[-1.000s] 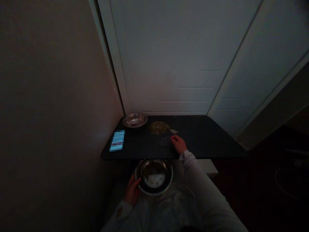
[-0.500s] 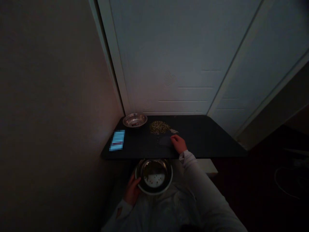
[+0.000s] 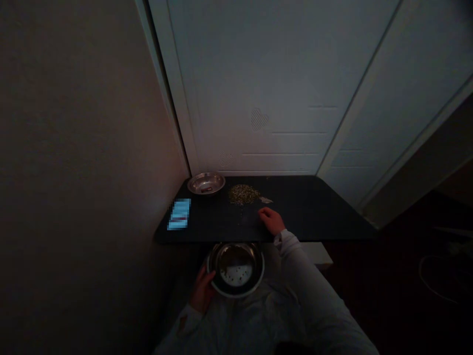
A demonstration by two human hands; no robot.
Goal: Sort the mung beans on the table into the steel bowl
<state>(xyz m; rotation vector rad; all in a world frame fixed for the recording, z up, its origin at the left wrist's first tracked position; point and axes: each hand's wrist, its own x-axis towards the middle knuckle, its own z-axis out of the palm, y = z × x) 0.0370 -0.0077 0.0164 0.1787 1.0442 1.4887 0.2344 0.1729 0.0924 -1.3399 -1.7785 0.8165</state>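
Just below the black tabletop (image 3: pixel 314 212), a round shiny metal bowl (image 3: pixel 236 291) faces upward, left rim clasped by the left hand (image 3: pixel 202 291); the right hand (image 3: pixel 272 221), forearm (image 3: pixel 314 286) angled forward, curls near heaped speckled grains (image 3: pixel 243 194), its grip impossible to tell.

2 long, pale grey sleeves (image 3: pixel 314 286) with narrow cuffs (image 3: pixel 283 238), 2 bare hands (image 3: pixel 271 220), creased pale clothing (image 3: pixel 253 318).
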